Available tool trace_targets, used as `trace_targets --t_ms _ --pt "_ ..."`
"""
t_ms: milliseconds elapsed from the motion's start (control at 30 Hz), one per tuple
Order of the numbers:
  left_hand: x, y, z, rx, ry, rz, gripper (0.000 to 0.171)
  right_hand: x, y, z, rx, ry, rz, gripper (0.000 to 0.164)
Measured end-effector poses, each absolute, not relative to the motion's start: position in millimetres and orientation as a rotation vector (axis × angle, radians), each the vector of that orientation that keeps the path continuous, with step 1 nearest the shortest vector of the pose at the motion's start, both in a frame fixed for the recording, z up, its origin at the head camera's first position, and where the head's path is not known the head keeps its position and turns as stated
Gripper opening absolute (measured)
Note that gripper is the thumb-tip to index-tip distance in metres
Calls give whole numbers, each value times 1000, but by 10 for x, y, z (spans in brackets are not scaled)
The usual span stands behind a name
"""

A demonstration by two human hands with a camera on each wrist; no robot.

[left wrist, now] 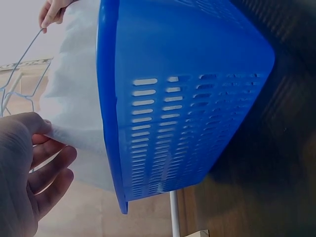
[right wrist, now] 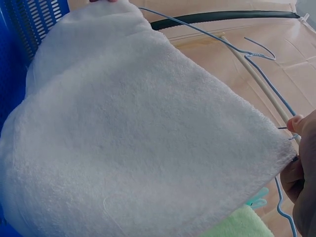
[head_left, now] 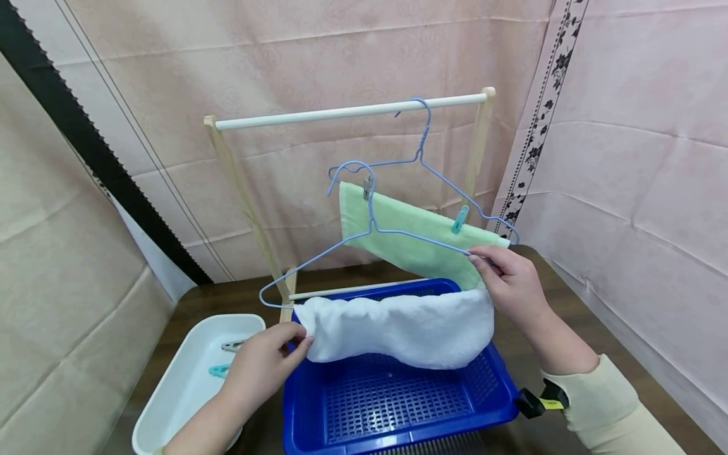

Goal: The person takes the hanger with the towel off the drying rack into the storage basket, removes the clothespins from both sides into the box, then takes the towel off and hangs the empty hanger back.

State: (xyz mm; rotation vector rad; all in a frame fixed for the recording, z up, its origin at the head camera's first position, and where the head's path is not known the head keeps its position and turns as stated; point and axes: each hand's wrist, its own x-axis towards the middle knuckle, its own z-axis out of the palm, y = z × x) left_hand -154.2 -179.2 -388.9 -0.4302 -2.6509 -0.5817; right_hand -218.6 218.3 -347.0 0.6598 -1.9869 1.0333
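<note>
A white towel (head_left: pixel 398 332) is draped along the lower bar of a blue wire hanger (head_left: pixel 318 256), above the blue basket (head_left: pixel 500 385). My left hand (head_left: pixel 267 357) pinches the towel's left edge between thumb and forefinger; the other fingers stand loose in the left wrist view. At the hanger's right arm, my right hand (head_left: pixel 509 284) grips the wire, with a towel corner (right wrist: pixel 289 150) beside its fingers in the right wrist view. The hanger's hook is off the rail. Much of its lower bar is hidden by the towel.
Behind, a rack with a white rail (head_left: pixel 318 115) carries a second blue hanger (head_left: pixel 449 183). A light green towel (head_left: pixel 398 218) hangs there with a metal clip (head_left: pixel 366 188) and a teal clothespin (head_left: pixel 460 220). A white tray (head_left: pixel 170 379) at left holds clothespins (head_left: pixel 218 371).
</note>
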Motion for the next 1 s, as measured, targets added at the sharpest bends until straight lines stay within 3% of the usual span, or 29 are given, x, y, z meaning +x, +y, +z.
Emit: trace_targets --t_ms 633,1000 --pt "-1532 -1695 -3903 -618 -2638 -543 24 -2161 2157 -3480 622 -2009 1067 22" --pt "-1516 -1643 -3927 -673 -2701 -526 18 -2163 2171 -3499 603 -2015 1062 22"
